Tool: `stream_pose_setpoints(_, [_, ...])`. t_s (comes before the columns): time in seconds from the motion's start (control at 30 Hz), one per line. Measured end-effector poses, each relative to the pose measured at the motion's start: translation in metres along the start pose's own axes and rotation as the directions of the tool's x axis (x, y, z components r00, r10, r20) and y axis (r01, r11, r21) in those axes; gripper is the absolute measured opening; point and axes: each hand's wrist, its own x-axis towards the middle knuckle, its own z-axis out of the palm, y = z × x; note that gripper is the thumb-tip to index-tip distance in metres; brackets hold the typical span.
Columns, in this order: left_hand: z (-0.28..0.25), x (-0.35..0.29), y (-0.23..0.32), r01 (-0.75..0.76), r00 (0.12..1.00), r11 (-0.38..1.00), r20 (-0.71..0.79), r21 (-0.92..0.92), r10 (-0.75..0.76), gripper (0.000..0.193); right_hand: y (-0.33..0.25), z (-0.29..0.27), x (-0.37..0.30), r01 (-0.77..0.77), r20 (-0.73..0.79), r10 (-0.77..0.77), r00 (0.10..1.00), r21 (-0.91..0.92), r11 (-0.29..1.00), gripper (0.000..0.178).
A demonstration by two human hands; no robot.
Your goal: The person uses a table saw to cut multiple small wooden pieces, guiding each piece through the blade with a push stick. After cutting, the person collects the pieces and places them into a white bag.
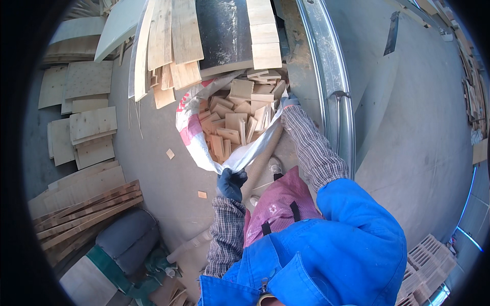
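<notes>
A large white woven sack (199,148) with pink and red markings stands on the floor before me, its mouth pulled wide. Inside lies a heap of small wooden blocks (235,122), thin rectangular offcuts at all angles. My left hand (231,184), in a dark blue glove, is closed on the sack's near rim. At the sack's right rim is my right hand (290,100), also gloved and gripping the edge; its fingers are partly hidden by the fabric.
Long boards (173,35) on a dark-topped bench overhang the sack's far side. A metal rail (334,92) runs along the right. Plywood sheets (92,122) and wooden strips (92,209) are stacked at the left. A ribbed hose (263,158) lies beside the sack. Two small offcuts (202,195) lie on the floor.
</notes>
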Motion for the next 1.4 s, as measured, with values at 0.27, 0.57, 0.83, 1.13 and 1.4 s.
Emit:
stream_pose_setpoints(0.27, [-0.007, -0.014, 0.007, -0.004, 1.0, 0.994, -0.013, 0.105, 0.005, 0.037, 0.031, 0.023, -0.015, 0.288, -0.298, -0.275, 0.914, 0.002, 0.958, 0.034])
stream_pose_setpoints(0.57, [-0.052, -0.011, 0.006, 0.039, 0.999, 0.983, -0.033, 0.179, -0.034, 0.036, 0.039, 0.029, -0.056, 0.321, -0.176, -0.3, 0.938, 0.107, 0.941, 0.029])
stream_pose_setpoints(0.83, [-0.044, -0.015, 0.017, 0.056, 0.998, 0.913, -0.049, 0.403, -0.04, 0.031, 0.035, 0.02, -0.069, 0.353, -0.142, -0.333, 0.932, 0.146, 0.924, 0.031])
stream_pose_setpoints(1.13, [0.018, 0.008, 0.087, -0.571, 0.53, -0.13, 0.485, 0.811, 0.695, 0.04, 0.039, 0.022, -0.067, 0.368, -0.169, -0.335, 0.927, 0.235, 0.899, 0.033])
stream_pose_setpoints(1.4, [0.22, 0.168, 0.042, -0.734, 0.432, -0.555, 0.9, 0.39, 0.06, 0.048, 0.076, 0.062, -0.043, 0.37, -0.19, -0.322, 0.927, 0.593, 0.715, 0.03])
